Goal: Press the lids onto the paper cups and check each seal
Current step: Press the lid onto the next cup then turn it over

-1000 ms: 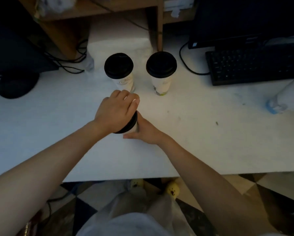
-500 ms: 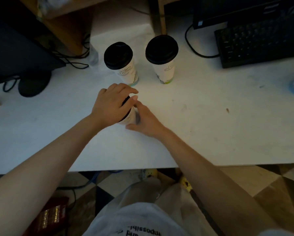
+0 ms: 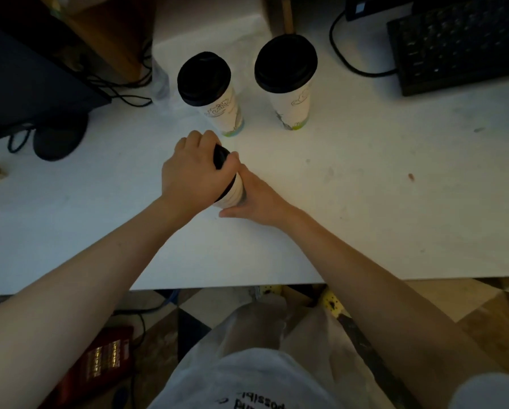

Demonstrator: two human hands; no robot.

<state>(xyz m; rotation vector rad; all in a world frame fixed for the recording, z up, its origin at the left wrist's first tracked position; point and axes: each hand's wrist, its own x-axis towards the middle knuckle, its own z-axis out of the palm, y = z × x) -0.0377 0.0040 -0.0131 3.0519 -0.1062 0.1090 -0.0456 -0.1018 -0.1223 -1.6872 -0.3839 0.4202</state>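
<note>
Left hand (image 3: pixel 192 172) still clamps lid (image 3: pixel 220 156) — right hand (image 3: pixel 257 199) still steadies cup (image 3: pixel 235 193).

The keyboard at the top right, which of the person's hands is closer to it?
Right. The right hand grips the near cup's side, on the side toward the keyboard; the left hand covers that cup's lid, farther away.

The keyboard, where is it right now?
The keyboard sits at the table's far right corner in the head view, right of the two lidded cups.
</note>
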